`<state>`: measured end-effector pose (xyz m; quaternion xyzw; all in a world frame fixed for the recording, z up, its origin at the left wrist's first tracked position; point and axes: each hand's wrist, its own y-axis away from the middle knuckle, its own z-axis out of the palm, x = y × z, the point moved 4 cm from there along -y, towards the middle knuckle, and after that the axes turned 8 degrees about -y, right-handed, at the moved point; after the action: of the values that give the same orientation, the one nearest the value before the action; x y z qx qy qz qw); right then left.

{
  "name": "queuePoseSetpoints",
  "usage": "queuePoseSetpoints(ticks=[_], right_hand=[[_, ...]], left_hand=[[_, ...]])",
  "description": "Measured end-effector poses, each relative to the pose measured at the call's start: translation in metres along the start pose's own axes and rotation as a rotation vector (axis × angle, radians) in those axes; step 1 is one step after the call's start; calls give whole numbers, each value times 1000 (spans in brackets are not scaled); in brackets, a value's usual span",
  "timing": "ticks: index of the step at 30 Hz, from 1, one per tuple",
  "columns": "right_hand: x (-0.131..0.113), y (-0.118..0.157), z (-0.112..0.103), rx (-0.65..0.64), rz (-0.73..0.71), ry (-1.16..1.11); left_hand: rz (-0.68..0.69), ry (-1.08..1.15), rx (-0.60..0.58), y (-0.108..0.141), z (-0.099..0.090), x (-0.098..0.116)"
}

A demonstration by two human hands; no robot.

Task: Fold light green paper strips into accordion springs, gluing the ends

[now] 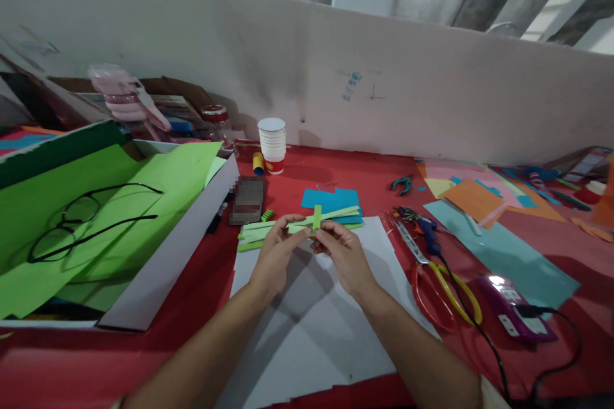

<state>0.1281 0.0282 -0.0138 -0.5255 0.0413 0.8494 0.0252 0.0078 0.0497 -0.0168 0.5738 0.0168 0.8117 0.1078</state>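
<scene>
A short green paper strip [317, 219] stands nearly upright between my two hands, over the far part of a white paper sheet [330, 332]. My left hand [278, 252] pinches it low on its left side with thumb and index finger. Opposite, my right hand [343, 252] closes its fingertips on the lower right of the same strip. Whether the strip is folded at its lower end is hidden by the fingers. Behind the hands lie several light green paper strips [252, 238] and a blue paper piece [330, 198].
Left, a white box [173, 249] holds green sheets and eyeglasses [71, 223]. Stacked paper cups [272, 144] and a phone [248, 200] stand or lie behind. On the right are scissors [455, 291], a glue gun [428, 236], pliers [401, 185], a purple device [518, 313] with a cable, and coloured papers [508, 262].
</scene>
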Motion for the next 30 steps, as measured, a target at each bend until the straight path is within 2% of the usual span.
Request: queuePoseSetpoints(ticks=[6,9,13,18,22,30], right_hand=[[-5,0,-3,37,-7,-95],[-4,-1,-4,42,6,-118],[-2,-1,-4,34,-3,-69],[0,-1,-3,29,-25,6],[0,0,-2,5,-63,59],[4,-2,-9,48,-38,121]], left_hand=[[-100,279,-56,-3,2,-2],[-152,227,-73,-3,4,-7],[-119,129,-81,-3,5,-10],[-121,143,-67,-5,2,-15],[-83,100,-108,-5,3,-13],[-66,-34,-77,-2,4,-6]])
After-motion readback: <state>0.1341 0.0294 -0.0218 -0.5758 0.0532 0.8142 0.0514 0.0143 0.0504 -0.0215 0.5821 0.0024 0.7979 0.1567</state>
